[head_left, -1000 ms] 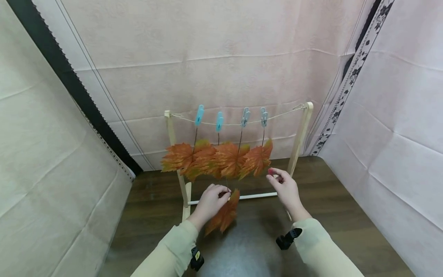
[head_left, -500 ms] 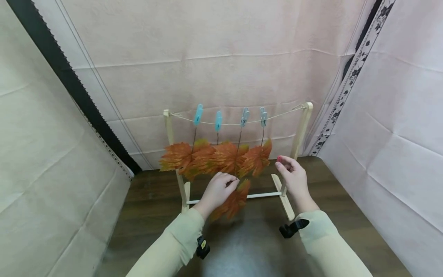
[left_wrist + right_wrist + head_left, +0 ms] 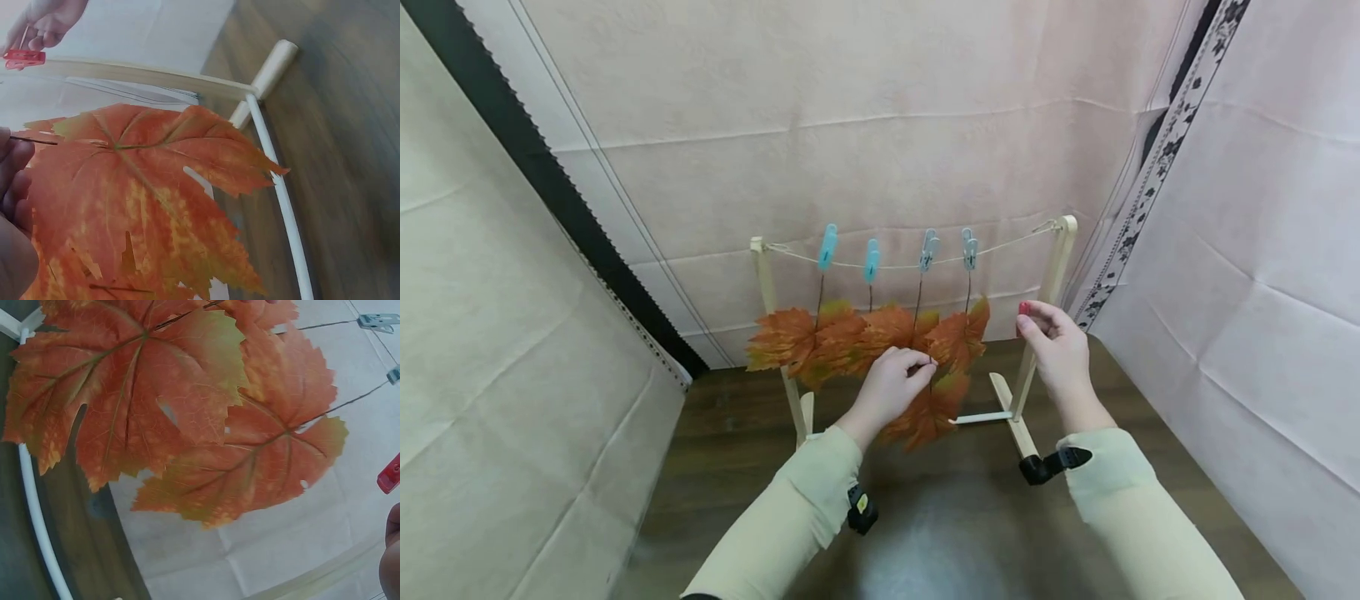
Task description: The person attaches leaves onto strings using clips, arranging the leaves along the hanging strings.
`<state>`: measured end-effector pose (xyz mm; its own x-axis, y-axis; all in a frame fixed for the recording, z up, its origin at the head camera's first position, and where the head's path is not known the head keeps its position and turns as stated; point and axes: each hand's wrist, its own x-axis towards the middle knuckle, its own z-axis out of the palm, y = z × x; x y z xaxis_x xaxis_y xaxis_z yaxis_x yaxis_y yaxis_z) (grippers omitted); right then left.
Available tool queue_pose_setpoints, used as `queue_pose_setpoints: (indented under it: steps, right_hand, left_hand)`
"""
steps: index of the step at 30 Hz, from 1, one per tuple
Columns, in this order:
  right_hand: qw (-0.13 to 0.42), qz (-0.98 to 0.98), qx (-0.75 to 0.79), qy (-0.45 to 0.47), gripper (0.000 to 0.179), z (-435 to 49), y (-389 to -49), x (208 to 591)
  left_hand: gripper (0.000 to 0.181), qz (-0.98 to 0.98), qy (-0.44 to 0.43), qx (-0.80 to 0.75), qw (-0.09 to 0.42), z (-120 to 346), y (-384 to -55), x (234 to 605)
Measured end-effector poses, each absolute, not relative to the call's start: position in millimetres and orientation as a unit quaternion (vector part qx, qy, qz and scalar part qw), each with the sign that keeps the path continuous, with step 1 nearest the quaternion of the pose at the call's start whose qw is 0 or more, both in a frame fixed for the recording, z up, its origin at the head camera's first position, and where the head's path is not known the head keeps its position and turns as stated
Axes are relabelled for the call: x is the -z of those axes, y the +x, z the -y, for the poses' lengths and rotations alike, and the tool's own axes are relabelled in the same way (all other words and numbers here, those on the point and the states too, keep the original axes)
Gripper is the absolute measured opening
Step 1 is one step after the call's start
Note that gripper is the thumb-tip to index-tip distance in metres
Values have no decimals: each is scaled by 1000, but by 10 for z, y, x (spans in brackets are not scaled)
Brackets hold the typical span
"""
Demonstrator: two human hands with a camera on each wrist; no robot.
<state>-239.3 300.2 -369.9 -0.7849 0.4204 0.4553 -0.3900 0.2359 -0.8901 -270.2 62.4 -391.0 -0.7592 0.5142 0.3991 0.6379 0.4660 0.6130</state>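
My left hand (image 3: 891, 387) pinches the thin dark stem of an orange artificial maple leaf (image 3: 928, 414), which hangs just below and in front of other leaves. In the left wrist view this leaf (image 3: 144, 181) fills the middle. Between the thumb and fingers of my right hand (image 3: 1060, 346) is a red clothespin (image 3: 1022, 310), held beside the rack's right post (image 3: 1058, 258). Several orange leaves (image 3: 782, 337) hang by their stems from blue clothespins (image 3: 827, 247) on a white string (image 3: 1015, 243). The right wrist view shows the red clothespin (image 3: 389, 477) at its edge.
The wooden rack has a left post (image 3: 766, 279), a white lower rod (image 3: 985, 417) and a flat right foot (image 3: 1011, 417). It stands on a dark wooden table (image 3: 955, 517). Pale cloth (image 3: 880, 167) surrounds the back and sides.
My left hand has moved up and right with the leaf, toward the hanging leaves. My right hand has risen and shifted right, carrying the red clothespin toward string height.
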Motion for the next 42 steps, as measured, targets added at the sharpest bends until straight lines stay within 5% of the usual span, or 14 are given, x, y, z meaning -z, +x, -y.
queue_pose_setpoints:
  steps: [7,25,42]
  right_hand:
    - [344,717,-606,-11,32,-3111,-2405,3478]
    - [345,692,-634,16,37,-3160,-2411,2896]
    - [322,698,-640,-5,39,-3202,-2461,2577]
  left_hand:
    - [24,852,-324,404,72,-814,-2761,3761]
    - [15,859,-343,345,157,-1434,-2727,3303]
    - [15,845,-238,465,114,-1761,-2822,3205]
